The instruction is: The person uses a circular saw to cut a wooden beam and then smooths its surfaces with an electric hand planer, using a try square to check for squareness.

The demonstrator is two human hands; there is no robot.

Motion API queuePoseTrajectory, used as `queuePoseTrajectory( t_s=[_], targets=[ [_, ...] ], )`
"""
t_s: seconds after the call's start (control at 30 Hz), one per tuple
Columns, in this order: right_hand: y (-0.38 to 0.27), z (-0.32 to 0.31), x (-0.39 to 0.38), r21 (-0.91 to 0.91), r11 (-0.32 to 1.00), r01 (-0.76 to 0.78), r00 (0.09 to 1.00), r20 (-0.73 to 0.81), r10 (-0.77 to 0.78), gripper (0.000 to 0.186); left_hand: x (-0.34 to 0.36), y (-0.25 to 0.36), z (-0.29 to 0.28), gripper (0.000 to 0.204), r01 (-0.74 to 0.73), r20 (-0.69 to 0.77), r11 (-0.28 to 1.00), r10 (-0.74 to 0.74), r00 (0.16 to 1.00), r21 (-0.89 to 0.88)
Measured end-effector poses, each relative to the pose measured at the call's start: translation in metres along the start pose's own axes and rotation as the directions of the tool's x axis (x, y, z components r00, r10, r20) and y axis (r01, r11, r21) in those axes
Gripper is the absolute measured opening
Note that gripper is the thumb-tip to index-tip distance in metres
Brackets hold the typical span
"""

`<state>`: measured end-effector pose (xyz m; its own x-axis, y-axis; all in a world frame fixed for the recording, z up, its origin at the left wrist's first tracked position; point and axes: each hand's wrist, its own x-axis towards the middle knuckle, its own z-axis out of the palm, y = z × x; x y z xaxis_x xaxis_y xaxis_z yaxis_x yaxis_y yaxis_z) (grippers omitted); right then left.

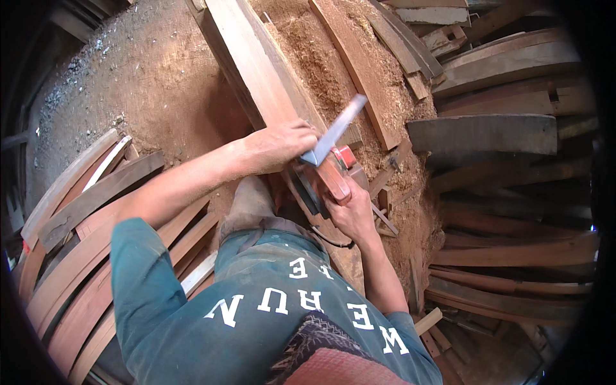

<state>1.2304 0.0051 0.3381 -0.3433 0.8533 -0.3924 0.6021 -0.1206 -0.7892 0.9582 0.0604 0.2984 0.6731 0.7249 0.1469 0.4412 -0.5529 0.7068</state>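
Closest to the lens is the teal shirt (256,321) with white lettering, and a patterned cloth (321,353) bunched just below it. From the head view, both forearms run up from the shirt to a long plank (269,83) lying across a floor of sawdust (321,70).

The left hand (282,144) sits on the near end of that plank, grip clenched down onto the wood and onto the base of a flat metal blade (337,128) that angles up and away to the right. The right hand (350,212) is just below it, grip wrapped around the reddish wooden handle (333,179) of a tool with a red knob (346,156); I can't tell exactly what kind of tool it is.

Left of the plank lies a stack of curved wooden slats (83,244); right of it are heavier curved boards (487,135).

My take: doing this well means keeping the left hand pinning things flat and the blade hard against the plank's edge, so nothing drifts.
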Motion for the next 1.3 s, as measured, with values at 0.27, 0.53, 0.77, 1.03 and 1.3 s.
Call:
queuePoseTrajectory(
  t_s=[0.27, 0.53, 0.77, 1.03, 1.3],
  targets=[
    [-0.007, -0.001, 0.010, -0.027, 1.000, 0.013, 1.000, 0.003, -0.013, 0.029, 0.030, -0.051, -0.046, 0.020, -0.449, 0.412, 0.891, 0.387, 0.825, 0.061],
    [-0.041, 0.024, 0.045, -0.013, 0.999, -0.045, 0.997, -0.058, 0.044, 0.023, -0.009, -0.070, -0.038, 0.026, -0.055, -0.012, 0.998, 0.055, 0.998, -0.017],
    [-0.082, 0.046, 0.121, -0.020, 1.000, -0.005, 0.997, -0.076, 0.004, 0.023, -0.055, -0.157, -0.107, 0.005, 0.354, -0.705, 0.933, -0.292, 0.646, -0.062],
    [-0.118, 0.061, 0.201, 0.000, 0.998, 0.061, 0.997, -0.054, -0.061, 0.027, -0.084, -0.329, -0.139, 0.013, 0.533, -0.854, 0.755, -0.510, 0.107, -0.383],
    [-0.168, 0.074, 0.263, -0.016, 0.998, 0.067, 0.997, -0.028, -0.067, 0.027, -0.091, -0.365, -0.139, 0.023, 0.590, -0.821, 0.720, -0.548, 0.161, -0.365]
  ],
)
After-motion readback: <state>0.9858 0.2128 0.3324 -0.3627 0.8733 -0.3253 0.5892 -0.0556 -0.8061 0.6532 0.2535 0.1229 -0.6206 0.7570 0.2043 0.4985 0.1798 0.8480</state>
